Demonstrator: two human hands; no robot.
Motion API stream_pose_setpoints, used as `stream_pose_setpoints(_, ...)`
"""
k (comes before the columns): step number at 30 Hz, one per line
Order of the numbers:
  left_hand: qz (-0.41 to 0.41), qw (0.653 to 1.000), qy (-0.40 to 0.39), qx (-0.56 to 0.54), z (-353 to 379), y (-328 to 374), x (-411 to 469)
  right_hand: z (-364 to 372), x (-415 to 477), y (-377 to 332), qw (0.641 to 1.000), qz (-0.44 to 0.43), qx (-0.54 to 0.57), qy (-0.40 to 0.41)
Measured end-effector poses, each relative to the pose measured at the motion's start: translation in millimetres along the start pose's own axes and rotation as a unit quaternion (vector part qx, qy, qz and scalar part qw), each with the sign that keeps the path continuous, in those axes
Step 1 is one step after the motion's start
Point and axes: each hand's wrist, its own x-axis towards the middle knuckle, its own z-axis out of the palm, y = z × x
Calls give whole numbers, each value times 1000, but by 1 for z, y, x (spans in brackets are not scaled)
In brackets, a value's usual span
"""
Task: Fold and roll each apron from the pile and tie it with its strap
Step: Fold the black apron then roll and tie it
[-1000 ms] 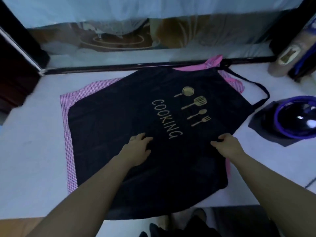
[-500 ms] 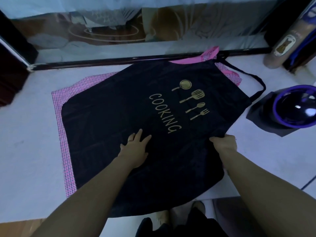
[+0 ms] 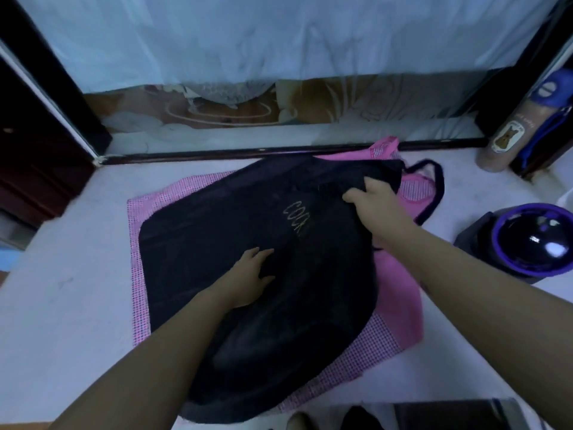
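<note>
Black apron (image 3: 217, 228): soft, light, limp. Left hand (image 3: 248, 277) flat, pinning its middle. Right hand (image 3: 375, 200) pinches the folded-over right edge. Likely best gripped at hems; may slide on pink apron (image 3: 400, 290).

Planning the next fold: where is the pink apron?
Head view, centre: the pink apron lies under the black apron, showing along its left and right edges.

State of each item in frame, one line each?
black apron: on top, right side folded over, print half hidden
pink apron: spread flat underneath
strap: loose loop, untied
left hand: flat, pressing black apron
right hand: gripping black apron's folded edge
</note>
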Motion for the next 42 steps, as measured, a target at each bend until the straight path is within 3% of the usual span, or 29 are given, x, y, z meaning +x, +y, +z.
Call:
stream_pose_setpoints(3, 47, 993, 85, -68, -43, 9, -19, 3, 6, -58, 995, -25, 63, -69)
stream_pose_setpoints(8, 64, 973, 183, -126, -112, 32, -61, 3, 2, -151, 981, -74, 43, -172)
stream_pose_setpoints(14, 70, 934, 336, -98, -176, 66, -118, -5, -21, -240, 955, -152, 33, -253)
stream_pose_setpoints(18, 137, 923, 313, -177, -195, 83, -146, -17, -31, -278, 927, -184, 57, -323)
stream_pose_setpoints(23, 131, 913, 320, -218, -206, 87, -160, -36, -34, -302, 900, -232, 69, -363)
stream_pose_setpoints(26, 77, 913, 342, -206, -207, 90, -166, -42, -29, -304, 890, -251, 89, -369)
stream_pose_setpoints(29, 40, 893, 416, -167, -209, 88, -177, -53, -16, -301, 909, -250, 70, -326)
stream_pose_setpoints(31, -5, 876, 475, -79, -214, 86, -188, -59, 7, -297, 928, -279, -36, -244)
stream_pose_setpoints(33, -45, 850, 525, 11, -224, 85, -197, -63, 33, -293, 908, -321, -213, -166)
stream_pose_setpoints(35, -57, 832, 549, 64, -236, 89, -204, -64, 52, -288, 882, -340, -299, -127)
stream_pose_setpoints(38, -52, 844, 525, 102, -250, 98, -213, -68, 60, -290, 894, -346, -266, -101)
stream_pose_setpoints(42, -48, 869, 489, 55, -253, 96, -222, -76, 65, -298, 913, -293, -228, -171)
